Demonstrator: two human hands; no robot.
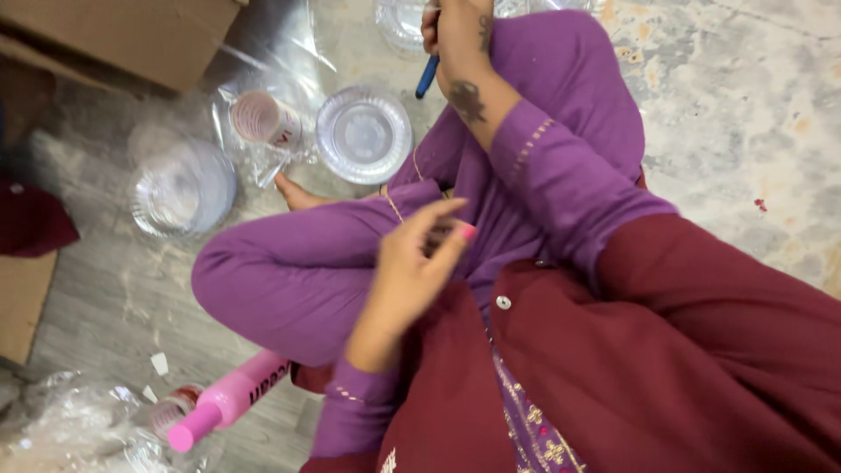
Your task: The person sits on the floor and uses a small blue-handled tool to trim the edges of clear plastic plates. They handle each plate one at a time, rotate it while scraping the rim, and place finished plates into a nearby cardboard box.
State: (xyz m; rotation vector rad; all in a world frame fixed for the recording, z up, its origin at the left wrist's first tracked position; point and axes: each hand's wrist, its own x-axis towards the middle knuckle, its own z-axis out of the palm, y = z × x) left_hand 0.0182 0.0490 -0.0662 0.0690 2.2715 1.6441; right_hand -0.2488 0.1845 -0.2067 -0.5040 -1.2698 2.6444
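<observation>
While the person sits cross-legged on the mottled stone floor (745, 105) in purple trousers and a maroon tunic, the right hand (460, 35) is raised toward twelve o'clock, its fingers curled shut around a slim blue pen-like stick (427, 77) whose lower end pokes out below the fist toward seven o'clock; a dark tattoo marks that forearm. The left hand (416, 263) hangs over the lap near the centre of the view, fingers loosely bent and partly spread, the thumb with a pink nail tip drawn toward the fingertips; whether it pinches anything cannot be told. At eleven o'clock from the left hand, just beside the knee and a bare foot, lies a round clear plastic lid (363, 134); to its nine o'clock a small cup with a red-ribbed rim (263, 118) lies on its side inside crinkled clear wrapping; further toward nine o'clock sits a stack of clear plastic bowls (182, 188), blurred. A brown cardboard box (114, 35) fills the eleven o'clock corner. At seven o'clock, well apart from both hands, a pink plastic bottle with a pink cap (229, 398) lies tilted on the floor, touching a small red-banded container (173, 410) amid clear plastic film.
</observation>
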